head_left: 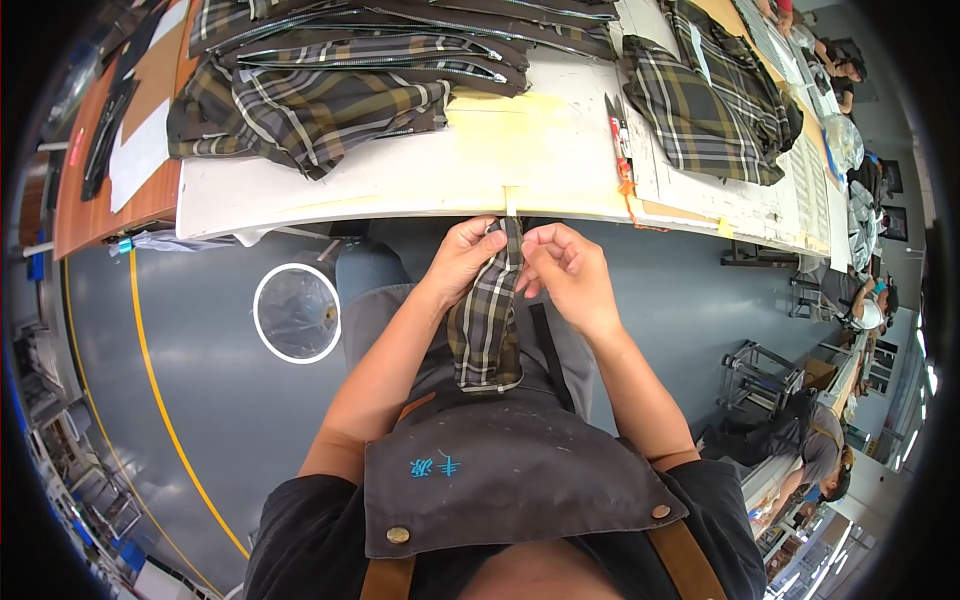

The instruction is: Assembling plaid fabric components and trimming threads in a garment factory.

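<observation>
At the near edge of the table, a narrow plaid fabric piece (485, 325) in black, olive and white hangs down in front of my apron. My left hand (465, 262) is closed on its upper left side, thumb on top of the cloth. On the other side my right hand (570, 275) has its fingers curled, with thumb and fingertips pinched at the upper right edge of the same piece. A small pale strip (511, 203) shows at the table edge just above the cloth. What lies under my fingertips is hidden.
Plaid garment pieces with zippers (310, 105) are heaped on the white table (330, 195) at the far left. More folded plaid cloth (700, 110) lies to the right, beside red-handled scissors (621, 150). A white-rimmed bin (297, 313) stands below left. Other people work far right.
</observation>
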Available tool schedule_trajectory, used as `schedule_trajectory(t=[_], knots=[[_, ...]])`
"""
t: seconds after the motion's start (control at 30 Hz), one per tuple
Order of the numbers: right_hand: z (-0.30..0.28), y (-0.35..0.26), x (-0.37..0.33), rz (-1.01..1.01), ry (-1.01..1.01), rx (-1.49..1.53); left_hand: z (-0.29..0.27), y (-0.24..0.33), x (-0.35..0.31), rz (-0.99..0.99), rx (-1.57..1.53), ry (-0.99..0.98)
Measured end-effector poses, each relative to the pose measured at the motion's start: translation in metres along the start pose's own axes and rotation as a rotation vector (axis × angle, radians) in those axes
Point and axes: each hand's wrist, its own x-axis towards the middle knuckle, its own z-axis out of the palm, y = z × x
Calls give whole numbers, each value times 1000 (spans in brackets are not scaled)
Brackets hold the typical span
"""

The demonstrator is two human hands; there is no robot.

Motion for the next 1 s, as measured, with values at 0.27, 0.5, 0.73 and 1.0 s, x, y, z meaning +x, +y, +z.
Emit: schedule_trajectory(t=[0.27, 0.5, 0.73, 1.0], knots=[[-7, -3, 0, 10, -70, -18, 1, 1, -1, -9, 1, 9], [-7, -6, 2, 16, -79, -45, 1, 2, -1, -30, 9, 33], [7, 7, 6, -264, 131, -293, 3, -4, 0, 31, -1, 70], [18, 7, 16, -503, 345, -691, 2, -11, 0, 106, 43, 99]])
